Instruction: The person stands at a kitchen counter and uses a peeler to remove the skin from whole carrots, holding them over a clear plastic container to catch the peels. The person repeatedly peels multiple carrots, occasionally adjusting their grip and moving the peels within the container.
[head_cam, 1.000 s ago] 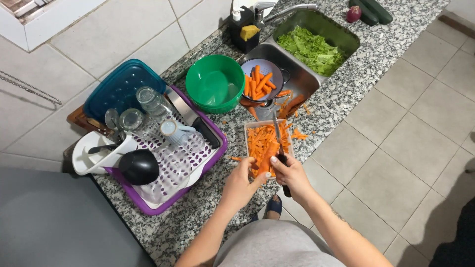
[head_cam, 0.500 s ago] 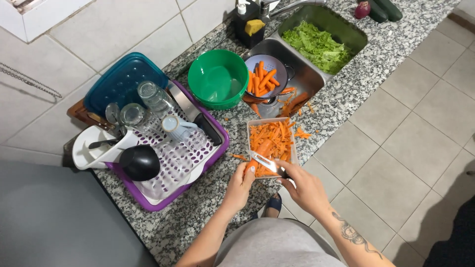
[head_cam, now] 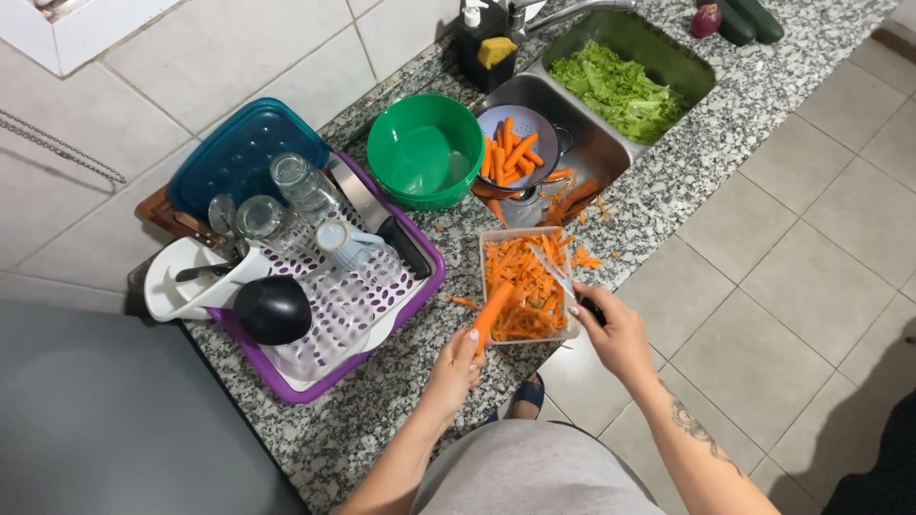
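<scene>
Left hand (head_cam: 456, 367) fingers now pinch the carrot (head_cam: 492, 313) lifted clear of the tray (head_cam: 528, 284), where earlier it lay low. Right hand (head_cam: 615, 331) fingers clenched on knife (head_cam: 565, 283), blade over the peelings. Peeling stroke underway. Beyond: green bowl (head_cam: 426, 153) on the desk (head_cam: 668, 172).

Bright, even light; soft shadows, sharp focus, no glare.

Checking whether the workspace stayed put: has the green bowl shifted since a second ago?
No. The green bowl sits in the same spot between the sink and the purple rack.
</scene>
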